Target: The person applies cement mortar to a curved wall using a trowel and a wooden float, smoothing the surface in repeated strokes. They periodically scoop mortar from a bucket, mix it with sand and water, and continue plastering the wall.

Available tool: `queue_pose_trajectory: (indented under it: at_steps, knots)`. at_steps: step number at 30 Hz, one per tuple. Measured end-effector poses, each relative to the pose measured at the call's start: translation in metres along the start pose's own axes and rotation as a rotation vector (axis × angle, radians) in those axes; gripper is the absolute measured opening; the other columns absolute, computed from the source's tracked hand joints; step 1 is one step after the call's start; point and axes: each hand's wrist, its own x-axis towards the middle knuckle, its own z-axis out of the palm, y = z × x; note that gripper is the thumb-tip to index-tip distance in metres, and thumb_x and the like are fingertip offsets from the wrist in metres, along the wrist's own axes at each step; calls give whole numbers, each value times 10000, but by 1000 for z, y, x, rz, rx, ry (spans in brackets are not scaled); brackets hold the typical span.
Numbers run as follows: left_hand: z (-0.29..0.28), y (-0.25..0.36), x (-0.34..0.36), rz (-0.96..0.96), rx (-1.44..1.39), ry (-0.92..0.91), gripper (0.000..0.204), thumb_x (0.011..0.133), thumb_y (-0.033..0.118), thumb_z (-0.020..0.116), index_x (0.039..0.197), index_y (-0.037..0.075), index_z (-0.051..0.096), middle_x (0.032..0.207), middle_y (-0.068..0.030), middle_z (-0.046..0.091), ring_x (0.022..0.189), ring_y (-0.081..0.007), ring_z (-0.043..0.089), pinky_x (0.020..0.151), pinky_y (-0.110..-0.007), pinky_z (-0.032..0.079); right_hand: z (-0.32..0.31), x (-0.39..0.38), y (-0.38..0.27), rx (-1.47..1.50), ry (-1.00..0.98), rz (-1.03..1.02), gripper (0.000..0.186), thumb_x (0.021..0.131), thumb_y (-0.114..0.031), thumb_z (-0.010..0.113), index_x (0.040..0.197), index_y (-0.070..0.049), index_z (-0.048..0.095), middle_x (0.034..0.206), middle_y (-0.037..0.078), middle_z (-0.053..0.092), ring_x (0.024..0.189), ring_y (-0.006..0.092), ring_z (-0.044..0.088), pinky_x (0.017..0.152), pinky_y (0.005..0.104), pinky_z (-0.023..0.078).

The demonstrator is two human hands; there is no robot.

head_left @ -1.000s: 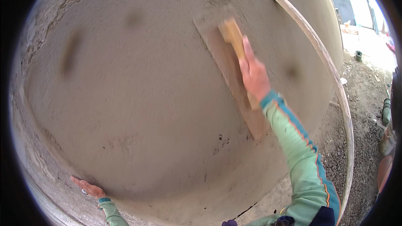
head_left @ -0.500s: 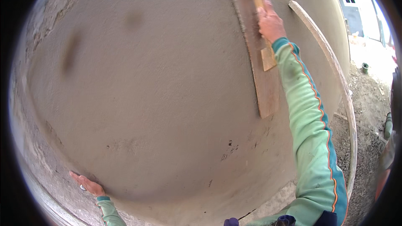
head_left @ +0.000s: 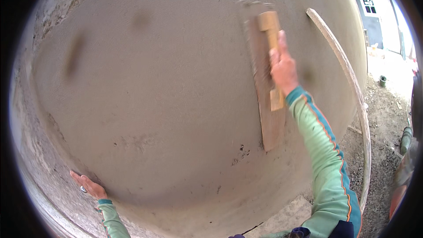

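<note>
A wall of smooth grey-brown wet plaster [head_left: 176,88] fills most of the view. My right hand [head_left: 285,70] is closed round the wooden handle of a long plastering float [head_left: 257,83], whose flat board lies against the plaster at the right of centre. The board stands nearly upright, its upper end slightly blurred. At the lower left, my left hand [head_left: 90,187] rests with its fingers stretched out on the rough wall edge beside the plaster, wearing a ring and holding nothing. Small dark pits [head_left: 241,150] mark the plaster just beside the float's lower end.
A long wooden batten [head_left: 339,55] leans at the right, curved by the lens. Beyond it are gravelly ground [head_left: 381,119], a small dark green bucket [head_left: 382,80] and a building with a white window [head_left: 368,2]. Rough bare wall [head_left: 66,6] borders the plaster at the upper left.
My right hand has drawn the float down the wall and slightly left, its lower end now near the pits. My left hand stays at nearly the same place on the wall edge.
</note>
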Motion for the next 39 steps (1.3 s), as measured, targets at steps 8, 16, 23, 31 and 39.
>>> queue_pose_trajectory:
  at_steps: [8,16,23,31,39]
  knots:
    - [10,-8,-2,11,-40,2,705,1047,516,241,1545,18,204,1615,-161,185,1497,-297,155,1219,-419,133,-28,97,26,-123,36,250,601,997,-335,466,1543,-226,239,1077,287,664,1001,494,626,863,516,517]
    - [4,-14,1,15,-89,25,679,1059,469,242,1538,-10,198,1616,-167,182,1495,-305,163,1217,-409,144,-30,-86,61,-164,18,-164,637,995,-241,468,1565,-213,187,1082,259,668,967,459,643,815,472,522]
    - [18,-9,-4,-22,-100,11,688,1057,474,240,1544,-7,171,1614,-177,178,1493,-309,166,1215,-418,158,-27,29,11,-83,-35,-152,638,978,-224,523,1550,-221,240,1181,274,615,1027,478,610,840,485,510]
    - [0,-17,6,21,-35,9,676,1060,458,248,1543,-8,172,1613,-176,177,1495,-309,161,1217,-411,156,-39,19,39,-53,-35,99,638,970,-201,523,1548,-260,259,1264,239,600,1116,445,598,917,474,501]
    - [1,-19,3,24,-28,23,702,1054,491,233,1542,-9,172,1610,-185,180,1494,-316,162,1215,-420,162,-47,-67,77,-152,22,-274,634,970,-235,529,1542,-265,255,1258,247,594,1058,475,596,878,503,507]
